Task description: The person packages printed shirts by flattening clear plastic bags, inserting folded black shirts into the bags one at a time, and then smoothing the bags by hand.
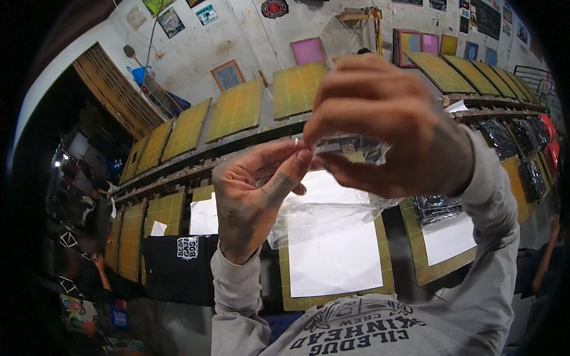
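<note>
My left hand (pixel 254 196) and my right hand (pixel 378 120) meet high in front of me, thumbs and fingertips pinched together on the edge of a clear plastic bag (pixel 329 212). The bag's thin film hangs below my hands, and part of it is hidden behind my right hand. Underneath, a white sheet of paper (pixel 336 262) lies on a yellow-green printing board (pixel 386 267) marked with grid lines. Left of that board lies a folded black T-shirt (pixel 178 271) with a white print.
More printing boards (pixel 234 111) line the long rack (pixel 249 133) ahead. At right, black garments in clear plastic (pixel 436 209) rest beside another white sheet (pixel 449 240). One person's arm (pixel 103 272) shows at far left, another person's arm (pixel 544 258) at far right.
</note>
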Tool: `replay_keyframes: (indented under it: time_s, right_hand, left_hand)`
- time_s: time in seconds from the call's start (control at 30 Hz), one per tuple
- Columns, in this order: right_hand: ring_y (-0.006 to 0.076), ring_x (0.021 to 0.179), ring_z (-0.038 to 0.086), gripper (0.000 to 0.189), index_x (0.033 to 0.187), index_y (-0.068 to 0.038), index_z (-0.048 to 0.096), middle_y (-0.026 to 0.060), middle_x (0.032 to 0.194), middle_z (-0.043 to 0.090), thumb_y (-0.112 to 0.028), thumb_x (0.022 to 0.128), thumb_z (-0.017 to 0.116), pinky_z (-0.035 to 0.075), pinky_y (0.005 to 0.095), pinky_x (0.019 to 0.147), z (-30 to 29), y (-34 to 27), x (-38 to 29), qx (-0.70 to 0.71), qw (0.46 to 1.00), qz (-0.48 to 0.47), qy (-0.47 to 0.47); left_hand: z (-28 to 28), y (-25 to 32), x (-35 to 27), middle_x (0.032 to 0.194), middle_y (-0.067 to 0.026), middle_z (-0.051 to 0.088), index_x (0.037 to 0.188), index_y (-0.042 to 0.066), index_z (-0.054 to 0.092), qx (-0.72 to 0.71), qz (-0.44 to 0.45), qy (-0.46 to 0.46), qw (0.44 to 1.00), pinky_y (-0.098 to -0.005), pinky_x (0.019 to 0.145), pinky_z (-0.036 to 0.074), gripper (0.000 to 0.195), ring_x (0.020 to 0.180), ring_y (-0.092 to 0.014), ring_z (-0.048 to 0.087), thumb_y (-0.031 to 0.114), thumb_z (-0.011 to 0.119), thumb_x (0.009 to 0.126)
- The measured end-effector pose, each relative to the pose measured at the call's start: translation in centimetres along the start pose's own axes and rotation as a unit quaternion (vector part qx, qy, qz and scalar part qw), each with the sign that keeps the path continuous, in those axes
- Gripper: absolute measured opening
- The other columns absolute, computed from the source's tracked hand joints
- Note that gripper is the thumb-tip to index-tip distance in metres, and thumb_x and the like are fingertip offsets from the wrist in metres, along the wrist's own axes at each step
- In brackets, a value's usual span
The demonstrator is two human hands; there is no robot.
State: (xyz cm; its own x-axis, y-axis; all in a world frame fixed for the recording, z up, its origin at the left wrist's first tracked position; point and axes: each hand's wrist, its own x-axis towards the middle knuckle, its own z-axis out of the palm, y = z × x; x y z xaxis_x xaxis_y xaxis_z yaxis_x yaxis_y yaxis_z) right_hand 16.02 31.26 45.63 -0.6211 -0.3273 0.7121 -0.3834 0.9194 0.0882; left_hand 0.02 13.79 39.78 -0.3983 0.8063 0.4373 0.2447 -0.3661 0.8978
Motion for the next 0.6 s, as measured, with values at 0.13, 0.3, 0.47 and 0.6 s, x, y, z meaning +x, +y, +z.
replay_keyframes:
  time_s: [0.13, 0.3, 0.47, 0.6]
  right_hand:
    - [0.0231, 0.090, 0.069, 0.025, 0.096, -0.009, 0.073, 0.0054, 0.090, 0.069, -0.009, 0.078, 0.090, 0.050, 0.0378, 0.077, 4.0, -0.7, -2.9, 0.023, 0.997, 0.076, -0.003]
    - [0.0232, 0.088, 0.070, 0.028, 0.100, -0.009, 0.075, 0.0055, 0.094, 0.073, -0.008, 0.077, 0.090, 0.050, 0.0374, 0.077, 9.1, -3.1, -7.9, 0.126, 0.973, 0.196, -0.010]
    - [0.0240, 0.086, 0.070, 0.025, 0.098, -0.006, 0.078, 0.0057, 0.091, 0.073, -0.003, 0.076, 0.089, 0.048, 0.0375, 0.077, 13.1, -6.4, -11.3, 0.240, 0.920, 0.306, 0.054]
    - [0.0252, 0.086, 0.069, 0.025, 0.097, -0.006, 0.078, 0.0056, 0.090, 0.073, -0.002, 0.074, 0.089, 0.047, 0.0386, 0.078, 14.3, -7.5, -11.8, 0.225, 0.912, 0.337, 0.066]
  left_hand:
    - [-0.6, -2.4, -2.4, 0.106, -0.0169, 0.081, 0.118, -0.004, 0.077, -0.030, -0.131, -0.024, 0.991, -0.0263, 0.066, 0.061, 0.024, 0.095, -0.020, 0.080, 0.013, 0.078, 0.100]
    - [-1.5, -4.5, -6.3, 0.103, -0.0156, 0.081, 0.113, -0.002, 0.079, -0.005, -0.268, -0.021, 0.963, -0.0239, 0.063, 0.060, 0.019, 0.094, -0.020, 0.080, 0.011, 0.079, 0.100]
    - [-1.9, -5.9, -9.7, 0.103, -0.0155, 0.081, 0.112, -0.003, 0.079, 0.002, -0.365, 0.007, 0.931, -0.0246, 0.064, 0.061, 0.020, 0.095, -0.020, 0.080, 0.012, 0.079, 0.100]
    - [-2.7, -7.9, -9.9, 0.104, -0.0158, 0.081, 0.112, -0.004, 0.079, -0.011, -0.390, 0.021, 0.920, -0.0241, 0.063, 0.060, 0.018, 0.096, -0.020, 0.080, 0.010, 0.078, 0.100]
